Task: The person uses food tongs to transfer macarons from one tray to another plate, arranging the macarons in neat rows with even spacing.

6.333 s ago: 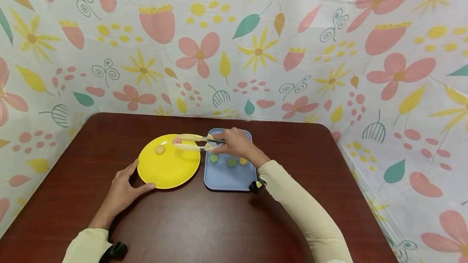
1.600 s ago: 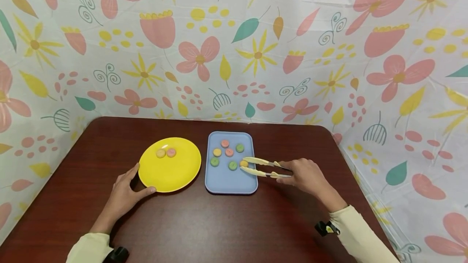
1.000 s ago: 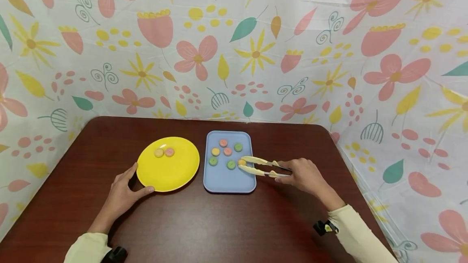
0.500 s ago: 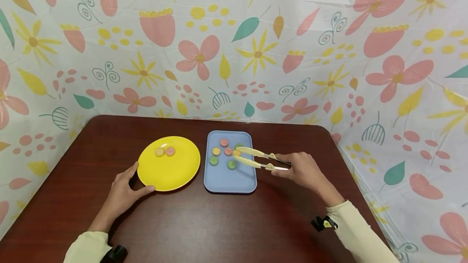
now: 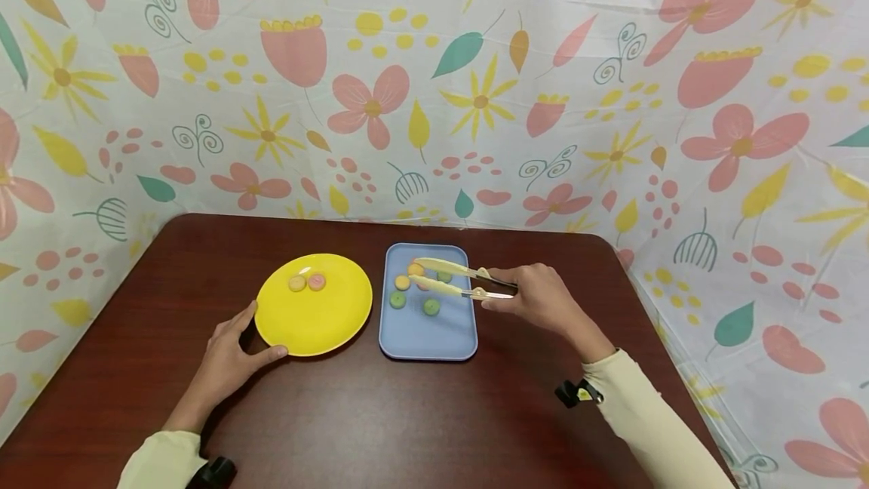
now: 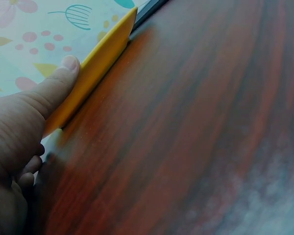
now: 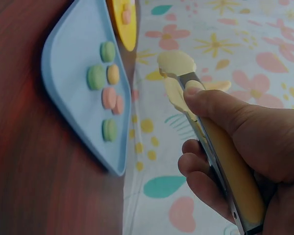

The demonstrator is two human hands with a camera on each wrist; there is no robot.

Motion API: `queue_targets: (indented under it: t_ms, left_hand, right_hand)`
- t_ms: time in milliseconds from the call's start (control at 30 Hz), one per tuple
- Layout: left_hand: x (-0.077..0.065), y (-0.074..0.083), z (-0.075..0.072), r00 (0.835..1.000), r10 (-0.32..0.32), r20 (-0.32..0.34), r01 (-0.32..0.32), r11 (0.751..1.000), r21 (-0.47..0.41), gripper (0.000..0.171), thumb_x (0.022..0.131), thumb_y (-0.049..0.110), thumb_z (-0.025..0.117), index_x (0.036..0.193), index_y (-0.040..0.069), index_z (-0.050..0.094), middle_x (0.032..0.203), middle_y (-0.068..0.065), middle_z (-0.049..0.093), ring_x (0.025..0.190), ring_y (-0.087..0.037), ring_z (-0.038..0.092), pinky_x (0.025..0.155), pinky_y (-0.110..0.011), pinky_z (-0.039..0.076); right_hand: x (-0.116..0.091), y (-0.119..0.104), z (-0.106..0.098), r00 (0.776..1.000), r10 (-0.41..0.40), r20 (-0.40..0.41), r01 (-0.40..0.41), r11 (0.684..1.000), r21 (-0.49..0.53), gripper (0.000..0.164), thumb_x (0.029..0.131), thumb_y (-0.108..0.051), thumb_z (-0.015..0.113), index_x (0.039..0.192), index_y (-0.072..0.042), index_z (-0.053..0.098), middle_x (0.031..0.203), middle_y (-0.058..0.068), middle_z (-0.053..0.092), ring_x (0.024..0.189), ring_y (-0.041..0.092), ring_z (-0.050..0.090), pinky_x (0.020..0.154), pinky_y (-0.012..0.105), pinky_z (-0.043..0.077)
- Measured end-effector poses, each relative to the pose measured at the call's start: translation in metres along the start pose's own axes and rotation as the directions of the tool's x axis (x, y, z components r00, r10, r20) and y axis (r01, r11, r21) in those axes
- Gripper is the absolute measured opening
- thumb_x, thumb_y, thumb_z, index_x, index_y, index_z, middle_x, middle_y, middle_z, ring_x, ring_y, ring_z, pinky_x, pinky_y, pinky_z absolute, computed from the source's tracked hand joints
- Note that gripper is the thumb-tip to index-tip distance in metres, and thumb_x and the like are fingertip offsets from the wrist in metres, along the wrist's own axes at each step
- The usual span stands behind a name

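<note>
My right hand point(image 5: 543, 297) grips a pair of cream-tipped tongs point(image 5: 441, 289). Between the tong tips is an orange-yellow macaron point(image 5: 415, 269), above the blue tray point(image 5: 428, 342); the tips hide it in the right wrist view. On that tray lie green macarons point(image 7: 95, 77), a yellow macaron point(image 7: 112, 74) and pink macarons point(image 7: 109, 98). At the lower left rim of the yellow plate point(image 5: 319, 330) rests my left hand point(image 5: 227, 357), thumb and index finger spread along the edge. A cream macaron point(image 5: 296, 283) and a pink macaron point(image 5: 317, 282) sit side by side on the plate.
Plate and tray stand near each other on a dark wooden table point(image 5: 380, 421), the plate to the left. Behind the table's far edge hangs a flower-printed cloth point(image 5: 434, 134).
A pink macaron has joined the cream one on the plate. The tongs have since taken the orange-yellow macaron from the tray's right side and moved it up and left. The left hand stays put.
</note>
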State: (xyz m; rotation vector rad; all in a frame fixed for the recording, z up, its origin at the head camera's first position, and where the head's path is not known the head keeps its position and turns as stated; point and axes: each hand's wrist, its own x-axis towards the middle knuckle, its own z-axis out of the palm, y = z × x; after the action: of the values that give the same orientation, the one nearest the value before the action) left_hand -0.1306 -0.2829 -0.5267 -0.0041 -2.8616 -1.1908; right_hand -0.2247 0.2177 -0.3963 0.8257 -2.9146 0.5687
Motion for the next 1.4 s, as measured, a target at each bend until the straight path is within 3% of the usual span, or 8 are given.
queue_targets:
  t_ms: [100, 200, 367, 667, 800, 933, 1233, 1400]
  left_hand:
    - [-0.001, 0.0, 0.0, 1.0, -0.003, 0.001, 0.003, 1.0, -0.001, 0.118, 0.082, 0.055, 0.082, 0.164, 0.005, 0.014, 0.164, -0.029, 0.024, 0.142, -0.053, 0.024, 0.101, -0.076, 0.028]
    - [-0.001, 0.0, 0.0, 1.0, -0.002, 0.001, 0.002, 1.0, -0.002, 0.118, 0.082, 0.055, 0.082, 0.164, 0.005, 0.015, 0.164, -0.029, 0.024, 0.142, -0.053, 0.024, 0.101, -0.076, 0.027]
    - [-0.001, 0.0, -0.001, 1.0, -0.001, -0.003, 0.001, 1.0, -0.01, 0.117, 0.082, 0.054, 0.083, 0.164, 0.004, 0.015, 0.164, -0.029, 0.024, 0.143, -0.054, 0.023, 0.102, -0.077, 0.025]
    - [-0.002, 0.0, -0.001, 1.0, -0.004, -0.006, 0.003, 1.0, -0.013, 0.117, 0.082, 0.054, 0.083, 0.164, 0.004, 0.016, 0.164, -0.029, 0.025, 0.142, -0.053, 0.024, 0.103, -0.076, 0.023]
    - [-0.002, 0.001, -0.001, 1.0, -0.002, -0.006, 0.002, 1.0, -0.005, 0.117, 0.082, 0.054, 0.083, 0.164, 0.005, 0.016, 0.164, -0.029, 0.025, 0.142, -0.053, 0.025, 0.102, -0.076, 0.027]
    - [-0.001, 0.002, -0.001, 1.0, 0.0, -0.004, 0.0, 1.0, -0.003, 0.117, 0.082, 0.055, 0.082, 0.164, 0.004, 0.016, 0.164, -0.029, 0.025, 0.141, -0.052, 0.025, 0.101, -0.076, 0.027]
    - [0.0, 0.001, -0.001, 1.0, 0.003, -0.005, -0.003, 1.0, -0.005, 0.118, 0.081, 0.054, 0.083, 0.164, 0.004, 0.016, 0.163, -0.03, 0.025, 0.141, -0.052, 0.026, 0.102, -0.075, 0.027]
    - [0.0, 0.0, 0.0, 1.0, 0.006, -0.01, -0.006, 1.0, -0.002, 0.117, 0.081, 0.054, 0.083, 0.164, 0.004, 0.016, 0.164, -0.03, 0.025, 0.141, -0.052, 0.026, 0.102, -0.075, 0.027]
  right_hand:
    - [0.009, -0.007, 0.002, 1.0, -0.018, 0.005, 0.018, 1.0, 0.013, 0.057, 0.082, -0.042, 0.086, 0.13, -0.015, 0.073, 0.101, 0.005, 0.079, 0.055, 0.007, 0.043, 0.053, 0.027, 0.036]
    - [0.018, -0.014, 0.004, 0.999, -0.032, 0.005, 0.032, 0.999, 0.018, 0.054, 0.083, -0.041, 0.086, 0.129, -0.017, 0.074, 0.076, -0.001, 0.075, 0.052, 0.007, 0.039, 0.052, 0.028, 0.034]
    - [0.036, -0.026, 0.01, 0.998, -0.057, 0.008, 0.057, 0.998, 0.009, 0.054, 0.083, -0.041, 0.086, 0.129, -0.013, 0.073, 0.047, -0.007, 0.045, 0.046, 0.008, 0.026, 0.049, 0.027, 0.027]
    - [0.066, -0.043, 0.019, 0.995, -0.092, 0.043, 0.092, 0.996, -0.005, 0.064, 0.08, -0.053, 0.084, 0.131, -0.016, 0.072, 0.049, -0.007, 0.046, 0.05, 0.011, 0.036, 0.051, 0.027, 0.03]
    - [0.076, -0.047, 0.026, 0.993, -0.097, 0.065, 0.098, 0.995, -0.007, 0.071, 0.079, -0.061, 0.081, 0.133, -0.017, 0.07, 0.046, -0.006, 0.04, 0.048, 0.01, 0.029, 0.05, 0.027, 0.027]
    - [0.085, -0.051, 0.034, 0.989, -0.109, 0.102, 0.11, 0.994, -0.006, 0.065, 0.082, -0.054, 0.082, 0.134, -0.016, 0.069, 0.044, -0.006, 0.041, 0.046, 0.009, 0.021, 0.049, 0.027, 0.024]
    - [0.1, -0.053, 0.054, 0.979, -0.173, 0.105, 0.173, 0.985, 0.01, 0.051, 0.083, -0.038, 0.086, 0.126, -0.013, 0.075, 0.077, 0.003, 0.075, 0.047, 0.009, 0.039, 0.05, 0.026, 0.029]
    - [0.104, -0.051, 0.065, 0.978, -0.166, 0.126, 0.167, 0.986, 0.003, 0.054, 0.083, -0.042, 0.086, 0.128, -0.014, 0.074, 0.098, 0.006, 0.079, 0.051, 0.009, 0.042, 0.051, 0.026, 0.03]
